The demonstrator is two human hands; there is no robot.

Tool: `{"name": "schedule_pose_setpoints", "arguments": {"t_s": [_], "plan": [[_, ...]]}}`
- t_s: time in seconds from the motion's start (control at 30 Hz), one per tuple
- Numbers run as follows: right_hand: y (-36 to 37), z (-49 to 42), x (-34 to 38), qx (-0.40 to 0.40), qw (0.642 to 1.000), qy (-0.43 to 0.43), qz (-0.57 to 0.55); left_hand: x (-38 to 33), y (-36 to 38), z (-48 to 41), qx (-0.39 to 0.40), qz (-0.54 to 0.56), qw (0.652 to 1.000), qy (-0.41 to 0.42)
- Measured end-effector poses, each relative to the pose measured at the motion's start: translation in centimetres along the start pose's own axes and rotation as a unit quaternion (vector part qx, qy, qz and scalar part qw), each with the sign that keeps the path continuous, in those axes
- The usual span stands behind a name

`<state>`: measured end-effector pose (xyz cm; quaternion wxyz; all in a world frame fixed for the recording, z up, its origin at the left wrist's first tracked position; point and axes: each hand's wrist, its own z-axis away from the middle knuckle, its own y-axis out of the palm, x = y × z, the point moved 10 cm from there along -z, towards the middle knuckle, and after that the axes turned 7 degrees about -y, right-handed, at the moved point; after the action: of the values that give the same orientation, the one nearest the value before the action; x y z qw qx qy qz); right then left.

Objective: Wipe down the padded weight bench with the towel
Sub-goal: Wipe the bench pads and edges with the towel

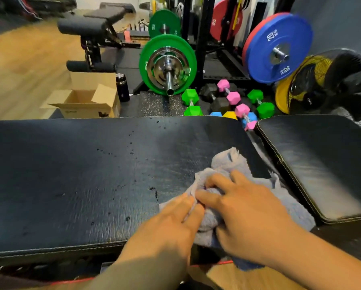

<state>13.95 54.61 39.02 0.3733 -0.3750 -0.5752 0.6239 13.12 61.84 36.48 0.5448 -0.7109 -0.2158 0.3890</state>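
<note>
Black padded vinyl, beaded with water droplets, filled the head camera's view as the weight bench point(81, 185) was seen from above. A grey towel point(227, 164) was bunched on the long pad's right end, at about four o'clock from the centre of the frame, with one edge trailing into the gap beside the separate seat pad point(321, 164). The left hand point(171, 222) was laid flat on the cloth's near-left corner, fingers extended and close together, fingertips pressed into a fold. The right hand point(244, 214) was set over the middle of the towel, fingers spread and curled lightly into the bunched fabric; the two hands were touching at the fingertips. Droplets were scattered across the pad from about eleven o'clock of the towel out toward the far edge.

Beyond the bench, at twelve o'clock, a barbell end loaded with green plates point(168, 65) was seen on the floor. Hex dumbbells point(234, 99) in pink, green, blue, yellow and black were clustered at one o'clock. A blue plate point(280, 49) was mounted on a rack at two o'clock, near a yellow-and-black fan point(321, 84). An open cardboard box point(87, 101) and a dark bottle point(122, 86) were standing at ten o'clock on the floor.
</note>
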Motion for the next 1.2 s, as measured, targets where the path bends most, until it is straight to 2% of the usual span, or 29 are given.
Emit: {"name": "schedule_pose_setpoints", "arguments": {"t_s": [0.07, 0.23, 0.33, 0.47, 0.63, 0.73, 0.8, 0.9, 1.0, 1.07, 1.2], "plan": [[0.0, -1.2, -0.3, -0.008, 1.0, -0.008, 0.019, 0.3, -0.4, -0.9, 0.02, -0.017, 0.999, -0.021], [-1.5, -6.0, -2.6, -0.039, 0.997, 0.005, 0.06, 3.2, -2.7, -5.2, -0.016, -0.027, 0.999, -0.041], [-1.3, -11.2, -5.9, -0.028, 0.998, 0.026, 0.04, 6.7, -3.1, -10.4, -0.01, -0.036, 0.996, -0.08], [-1.7, -16.2, -9.5, -0.037, 0.998, 0.04, 0.022, 8.9, -3.5, -15.3, -0.035, -0.068, 0.993, -0.09], [-2.2, -14.7, -9.0, -0.059, 0.997, 0.046, 0.012, 8.0, -3.5, -14.0, -0.054, -0.079, 0.991, -0.093], [-2.2, -11.2, -6.2, -0.063, 0.998, 0.01, -0.001, 6.1, -3.5, -10.2, -0.064, -0.024, 0.995, -0.078], [-1.9, -7.8, -4.6, -0.063, 0.998, -0.005, 0.006, 3.5, -3.3, -7.2, -0.076, 0.017, 0.996, -0.038], [-0.8, -5.3, -3.6, -0.053, 0.999, 0.007, -0.008, 2.1, -3.3, -5.4, -0.087, 0.057, 0.995, -0.003], [-0.8, -7.8, -6.3, -0.066, 0.995, 0.049, -0.056, 3.5, -2.7, -8.8, -0.066, 0.01, 0.997, -0.038], [-1.1, -10.8, -8.7, -0.086, 0.993, 0.068, -0.047, 5.0, -2.3, -12.4, -0.037, -0.046, 0.996, -0.071], [-1.2, -16.4, -12.2, -0.104, 0.989, 0.103, -0.036, 9.5, -2.6, -18.2, -0.047, -0.043, 0.992, -0.108]]}}
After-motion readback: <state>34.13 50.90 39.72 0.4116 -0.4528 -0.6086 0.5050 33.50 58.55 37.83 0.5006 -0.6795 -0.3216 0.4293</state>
